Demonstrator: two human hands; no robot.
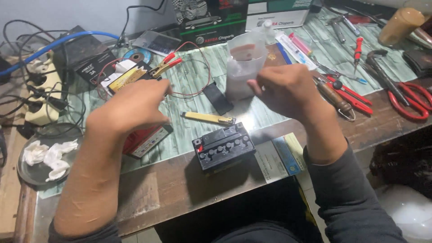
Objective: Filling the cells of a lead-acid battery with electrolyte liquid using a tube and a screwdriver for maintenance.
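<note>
1. We hold both hands raised over the workbench [153,193]. Our right hand [288,92] is curled, its fingertips pinched on the near edge of a translucent plastic container [245,63] that stands upright just beyond the knuckles; a reddish mass shows through its upper part.

2. Our left hand [130,105] hovers with the fingers bent loosely forward. We cannot tell whether they pinch anything: the tips are turned away from the camera. Just past them lie the red clamps [167,64] with their thin red wire [198,67] looping towards the container.

3. The small black battery [223,146] sits on the bench nearer to us than either hand, between the two wrists, upright, its row of round top ports facing up. Neither hand touches it.

4. Between the fingers and the battery lie a yellow strip [208,118] and a flat black piece [218,99]; a red box [145,139] rests under the left wrist.

5. We judge the step in hand to be preparing the container, with the battery waiting untouched.

6. The next move, as we judge it, calls for a firmer two-handed grip on the soft container and a steady carry back towards the battery ports, keeping clear of the wire.
</note>
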